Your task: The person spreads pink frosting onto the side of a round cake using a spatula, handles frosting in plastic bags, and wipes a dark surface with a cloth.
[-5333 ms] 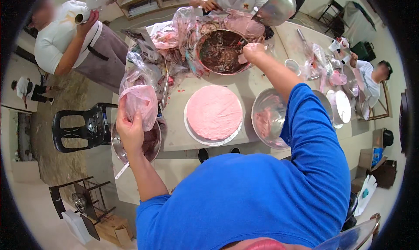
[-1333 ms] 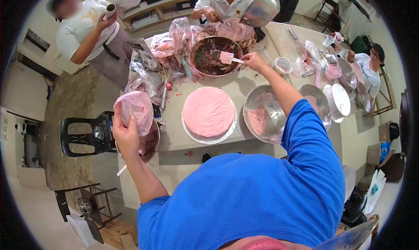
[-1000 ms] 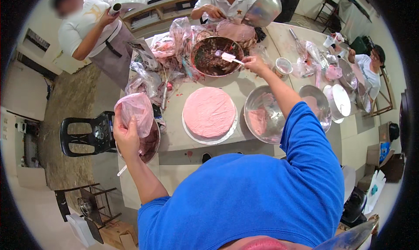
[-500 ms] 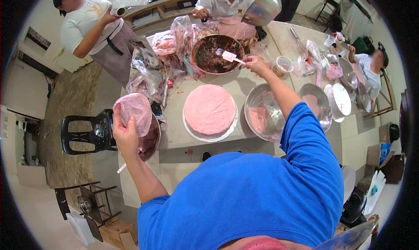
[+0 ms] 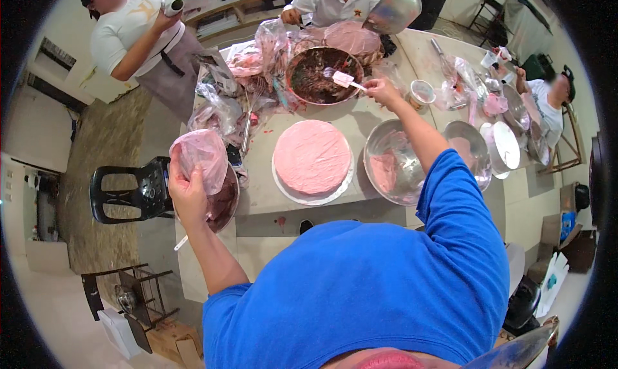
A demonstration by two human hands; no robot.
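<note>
My left hand (image 5: 187,187) grips a clear plastic piping bag (image 5: 205,158) smeared with pink, over a bowl of brown mixture (image 5: 223,205) at the table's left edge. On the far side, my right hand (image 5: 384,92) is closed round a spatula (image 5: 342,78) whose blade carries pink cream. That blade hangs over a large metal bowl (image 5: 358,92) with dark brown residue inside; whether it touches the contents I cannot tell. Between my arms a round cake (image 5: 313,155) covered in pink frosting rests on a white cake board (image 5: 282,184). Under my right forearm stands a metal bowl (image 5: 405,169) with pink cream.
Used plastic bags (image 5: 215,111) and a whisk (image 5: 250,114) crowd the left side. A small tub (image 5: 421,93) and another metal bowl (image 5: 475,151) lie to the right. Co-workers stand or sit around the table, one holding a tilted steel bowl (image 5: 396,8). A black chair (image 5: 132,192) is at left.
Both hands keep their holds. The spatula and my right hand have shifted slightly to the right in the picture, and the piping bag has tilted a little.
</note>
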